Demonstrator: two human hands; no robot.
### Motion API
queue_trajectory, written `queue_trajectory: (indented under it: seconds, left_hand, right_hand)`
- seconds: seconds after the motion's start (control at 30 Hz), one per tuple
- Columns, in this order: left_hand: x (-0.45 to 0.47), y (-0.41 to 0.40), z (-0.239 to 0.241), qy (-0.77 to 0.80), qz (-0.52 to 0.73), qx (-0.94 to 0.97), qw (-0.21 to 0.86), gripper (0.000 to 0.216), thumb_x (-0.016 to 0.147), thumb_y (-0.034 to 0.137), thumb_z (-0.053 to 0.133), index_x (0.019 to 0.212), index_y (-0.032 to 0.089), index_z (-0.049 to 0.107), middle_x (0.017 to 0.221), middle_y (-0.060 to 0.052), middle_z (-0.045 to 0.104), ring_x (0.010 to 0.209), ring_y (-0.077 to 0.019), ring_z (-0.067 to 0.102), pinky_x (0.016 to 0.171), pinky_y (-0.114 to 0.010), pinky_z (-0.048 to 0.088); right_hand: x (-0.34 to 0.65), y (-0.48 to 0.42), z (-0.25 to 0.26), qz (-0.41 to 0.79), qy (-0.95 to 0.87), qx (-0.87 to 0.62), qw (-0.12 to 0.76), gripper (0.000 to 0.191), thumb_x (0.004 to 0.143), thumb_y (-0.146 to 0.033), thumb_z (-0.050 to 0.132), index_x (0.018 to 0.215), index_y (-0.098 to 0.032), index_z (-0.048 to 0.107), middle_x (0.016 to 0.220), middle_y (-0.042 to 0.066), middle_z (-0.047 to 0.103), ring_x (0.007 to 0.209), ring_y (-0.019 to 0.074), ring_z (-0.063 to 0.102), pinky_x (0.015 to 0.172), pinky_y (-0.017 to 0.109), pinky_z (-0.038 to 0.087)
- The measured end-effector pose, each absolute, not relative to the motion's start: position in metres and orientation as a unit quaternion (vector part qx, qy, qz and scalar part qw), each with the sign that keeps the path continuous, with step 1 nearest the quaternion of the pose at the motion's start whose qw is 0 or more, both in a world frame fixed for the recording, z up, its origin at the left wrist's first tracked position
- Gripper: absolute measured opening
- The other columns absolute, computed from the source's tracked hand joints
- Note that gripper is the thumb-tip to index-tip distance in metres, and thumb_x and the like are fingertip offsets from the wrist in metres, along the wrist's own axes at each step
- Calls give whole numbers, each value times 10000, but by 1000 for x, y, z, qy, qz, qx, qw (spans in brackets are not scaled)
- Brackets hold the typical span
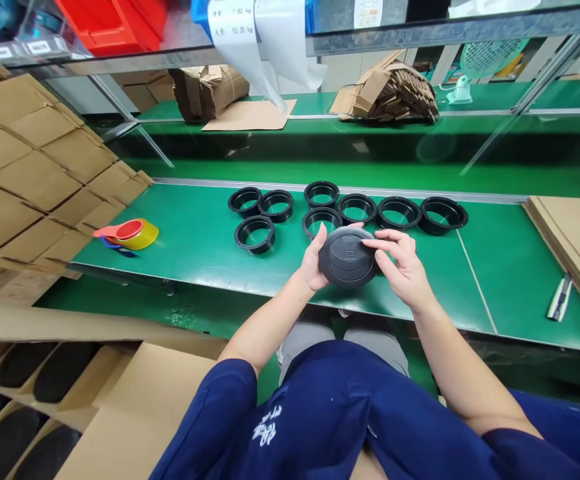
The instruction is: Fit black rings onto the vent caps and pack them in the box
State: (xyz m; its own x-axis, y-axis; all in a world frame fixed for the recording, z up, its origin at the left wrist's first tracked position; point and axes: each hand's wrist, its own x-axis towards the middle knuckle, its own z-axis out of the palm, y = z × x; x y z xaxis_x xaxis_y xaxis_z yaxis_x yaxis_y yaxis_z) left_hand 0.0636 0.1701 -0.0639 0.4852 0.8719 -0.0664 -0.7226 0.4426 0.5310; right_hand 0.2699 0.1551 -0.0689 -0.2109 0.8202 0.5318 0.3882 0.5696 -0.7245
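Both my hands hold one round black plastic cap over the near edge of the green table. My left hand grips its left rim, thumb up along the edge. My right hand pinches its right rim with fingers curled over the top. Just beyond the cap, several black plastic rings lie open side up on the table in two loose rows.
A tape dispenser with yellow tape lies at the table's left. Stacked cardboard dividers stand at far left. A carton with black parts in slots sits at lower left. Flat cardboard and a utility knife lie at right.
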Motion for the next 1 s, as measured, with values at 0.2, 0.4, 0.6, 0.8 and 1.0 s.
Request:
queue_trajectory:
  seconds: [0.2, 0.4, 0.6, 0.8, 1.0]
  left_hand:
    - [72, 173, -63, 205, 444, 208, 847, 819, 1083, 698, 191, 1402, 84, 629, 1210, -185, 722, 1116, -332, 704, 1047, -463, 519]
    - [74, 173, -71, 236, 425, 235, 841, 771, 1039, 741, 380, 1429, 126, 631, 1192, -178, 729, 1107, -360, 705, 1045, -496, 527]
    - [75, 179, -79, 309, 365, 210, 853, 794, 967, 817, 449, 1372, 173, 673, 1205, -191, 726, 1010, -401, 730, 866, -548, 602]
    - [75, 183, -78, 272, 352, 208, 871, 817, 967, 821, 442, 1370, 146, 665, 1256, -217, 705, 1088, -433, 705, 868, -585, 605]
    - [79, 183, -72, 292, 340, 207, 870, 831, 971, 829, 413, 1456, 183, 610, 1315, -208, 677, 1112, -429, 695, 855, -553, 604]
  right_hand:
    - [278, 164, -81, 196, -786, -383, 444, 401, 1114, -492, 432, 1341, -339, 724, 1480, 76, 490, 1394, 331, 402, 1134, 538, 422]
    - [280, 169, -94, 153, -809, -375, 427, 520, 1120, -589, 337, 1263, -319, 758, 1497, 74, 482, 1408, 353, 360, 1214, 606, 290]
    - [282, 170, -93, 237, -782, -387, 428, 601, 1124, -622, 276, 1208, -279, 762, 1447, 85, 551, 1407, 331, 387, 1212, 577, 295]
    - [291, 165, -90, 304, -727, -396, 471, 580, 1122, -640, 297, 1291, -291, 728, 1486, 85, 527, 1415, 303, 436, 1222, 525, 288]
    - [292, 159, -87, 303, -728, -392, 475, 575, 1126, -634, 290, 1325, -305, 719, 1495, 76, 526, 1427, 312, 426, 1222, 521, 275]
